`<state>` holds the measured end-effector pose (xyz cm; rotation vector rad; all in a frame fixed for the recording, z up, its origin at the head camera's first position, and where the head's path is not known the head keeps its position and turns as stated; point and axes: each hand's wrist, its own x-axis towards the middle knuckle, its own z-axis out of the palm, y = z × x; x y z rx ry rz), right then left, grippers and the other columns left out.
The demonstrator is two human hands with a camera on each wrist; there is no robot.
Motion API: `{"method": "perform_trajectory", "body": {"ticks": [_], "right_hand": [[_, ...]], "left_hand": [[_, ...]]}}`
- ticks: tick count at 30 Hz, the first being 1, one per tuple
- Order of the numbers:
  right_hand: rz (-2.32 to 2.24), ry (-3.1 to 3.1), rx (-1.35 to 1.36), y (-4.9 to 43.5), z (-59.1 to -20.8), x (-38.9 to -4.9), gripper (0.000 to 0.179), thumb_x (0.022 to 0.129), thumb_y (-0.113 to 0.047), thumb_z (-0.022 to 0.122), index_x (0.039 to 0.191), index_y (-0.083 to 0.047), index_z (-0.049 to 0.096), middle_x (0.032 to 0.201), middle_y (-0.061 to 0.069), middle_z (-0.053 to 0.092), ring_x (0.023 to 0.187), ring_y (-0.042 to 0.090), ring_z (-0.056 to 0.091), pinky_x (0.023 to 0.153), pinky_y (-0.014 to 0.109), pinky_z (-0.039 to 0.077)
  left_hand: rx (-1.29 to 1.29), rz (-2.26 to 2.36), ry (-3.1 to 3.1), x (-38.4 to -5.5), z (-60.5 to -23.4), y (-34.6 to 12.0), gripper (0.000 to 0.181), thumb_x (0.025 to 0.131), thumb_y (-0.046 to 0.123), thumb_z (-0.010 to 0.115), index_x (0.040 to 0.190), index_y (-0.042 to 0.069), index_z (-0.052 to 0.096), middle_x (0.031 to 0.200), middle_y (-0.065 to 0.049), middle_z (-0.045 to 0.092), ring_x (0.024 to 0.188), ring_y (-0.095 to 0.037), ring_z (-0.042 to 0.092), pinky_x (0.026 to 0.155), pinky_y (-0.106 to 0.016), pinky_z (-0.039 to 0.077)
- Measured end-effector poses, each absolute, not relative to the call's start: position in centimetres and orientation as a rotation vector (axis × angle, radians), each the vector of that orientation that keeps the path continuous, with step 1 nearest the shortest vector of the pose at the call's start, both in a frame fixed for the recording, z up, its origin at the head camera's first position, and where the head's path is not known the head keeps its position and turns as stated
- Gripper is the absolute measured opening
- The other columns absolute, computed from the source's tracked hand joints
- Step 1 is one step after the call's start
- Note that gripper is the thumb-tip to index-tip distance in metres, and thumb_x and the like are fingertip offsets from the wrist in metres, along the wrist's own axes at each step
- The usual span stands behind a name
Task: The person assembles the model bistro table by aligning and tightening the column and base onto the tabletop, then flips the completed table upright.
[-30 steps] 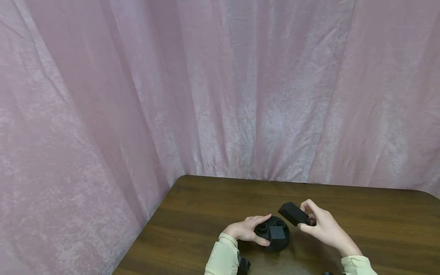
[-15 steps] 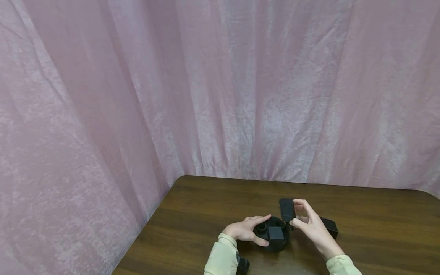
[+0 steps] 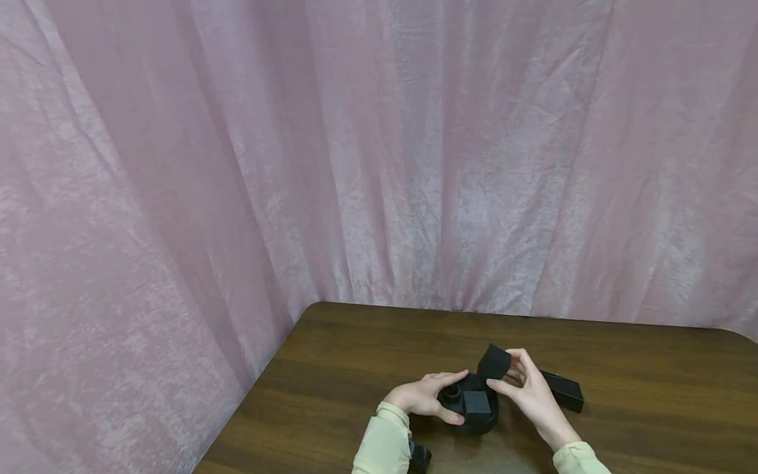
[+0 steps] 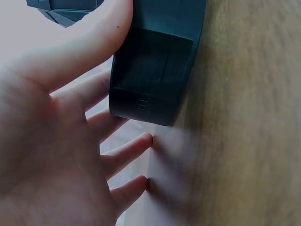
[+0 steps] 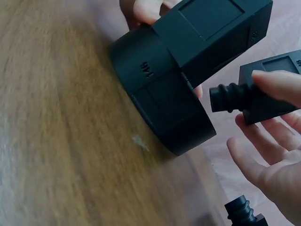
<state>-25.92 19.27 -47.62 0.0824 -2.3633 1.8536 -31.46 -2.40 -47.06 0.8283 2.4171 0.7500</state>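
Note:
My left hand (image 3: 423, 398) grips a round black base (image 3: 488, 421) standing on the table, its thumb and index finger spread around the near left side. Rising from the base is a black rectangular block (image 3: 476, 402); a round socket (image 3: 452, 393) opens beside it. My right hand (image 3: 527, 392) pinches a second black block (image 3: 494, 362) between thumb and fingers, over the far right part of the base. In the right wrist view, a ridged, screw-like stud (image 5: 229, 97) juts from this held block toward the base, apart from it. Embossed marks show on the base's side.
Another black block (image 3: 565, 392) lies on the brown wooden table (image 3: 367, 342) just right of my right hand; a ridged stud (image 5: 241, 210) shows in the right wrist view. A pink curtain (image 3: 414, 197) hangs behind the table's far edge.
My right hand has moved left and turned the held block from lying sideways to stud down, over the base. The block on the right has come into view. My left hand stays put.

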Motion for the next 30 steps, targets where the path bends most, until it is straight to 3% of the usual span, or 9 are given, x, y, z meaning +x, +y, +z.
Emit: {"method": "perform_trajectory", "body": {"ticks": [3, 9, 11, 21, 26, 30], "right_hand": [[1.798, -2.393, 0.098, 19.1, -47.9, -26.1, 0.054, 0.074, -0.020, 0.072, 0.116, -0.012, 0.039, 0.116, 0.006, 0.057, 0.092, -0.003, 0.057, 0.080, 0.022, 0.047], [1.572, -2.457, 0.287, 18.9, -48.2, -26.2, 0.063, 0.076, -0.010, 0.070, 0.127, -0.020, 0.033, 0.115, 0.012, 0.054, 0.103, 0.028, 0.059, 0.078, 0.035, 0.049], [1.513, -2.461, 0.365, 18.9, -48.0, -26.2, 0.065, 0.076, -0.007, 0.069, 0.129, -0.023, 0.034, 0.113, 0.011, 0.054, 0.103, 0.032, 0.058, 0.078, 0.038, 0.050], [1.377, -2.547, 0.498, 19.3, -47.1, -25.7, 0.064, 0.078, -0.008, 0.067, 0.130, -0.026, 0.036, 0.112, 0.010, 0.057, 0.101, 0.027, 0.061, 0.076, 0.033, 0.051], [1.263, -2.638, 0.590, 19.9, -47.1, -25.5, 0.072, 0.081, -0.007, 0.064, 0.137, -0.034, 0.028, 0.133, 0.007, 0.043, 0.105, 0.028, 0.058, 0.078, 0.037, 0.050], [1.216, -2.685, 0.597, 20.3, -46.9, -25.3, 0.068, 0.082, -0.018, 0.063, 0.137, -0.036, 0.028, 0.131, 0.004, 0.044, 0.104, 0.027, 0.058, 0.077, 0.037, 0.050]], "left_hand": [[0.821, 0.758, 2.413, -31.4, -47.1, -2.5, 0.082, 0.072, 0.034, 0.073, 0.137, 0.044, 0.024, 0.144, 0.009, 0.029, 0.134, -0.021, 0.021, 0.101, -0.049, 0.029], [0.826, 0.789, 2.397, -31.5, -47.1, -2.5, 0.082, 0.072, 0.033, 0.074, 0.137, 0.042, 0.026, 0.140, 0.005, 0.034, 0.130, -0.020, 0.027, 0.099, -0.046, 0.031], [0.810, 0.833, 2.376, -31.6, -47.1, -2.5, 0.082, 0.071, 0.031, 0.075, 0.137, 0.040, 0.027, 0.135, 0.005, 0.038, 0.126, -0.018, 0.031, 0.097, -0.044, 0.032], [0.767, 0.898, 2.345, -31.7, -46.9, -2.6, 0.080, 0.070, 0.028, 0.076, 0.134, 0.037, 0.030, 0.126, 0.005, 0.043, 0.115, -0.014, 0.038, 0.094, -0.041, 0.035], [0.773, 0.840, 2.347, -31.6, -46.8, -2.7, 0.081, 0.072, 0.031, 0.074, 0.137, 0.042, 0.026, 0.134, 0.004, 0.036, 0.123, -0.016, 0.032, 0.095, -0.046, 0.033], [0.778, 0.818, 2.341, -31.5, -46.9, -2.7, 0.081, 0.074, 0.032, 0.072, 0.138, 0.043, 0.023, 0.142, 0.004, 0.029, 0.131, -0.018, 0.024, 0.098, -0.049, 0.030]]}}
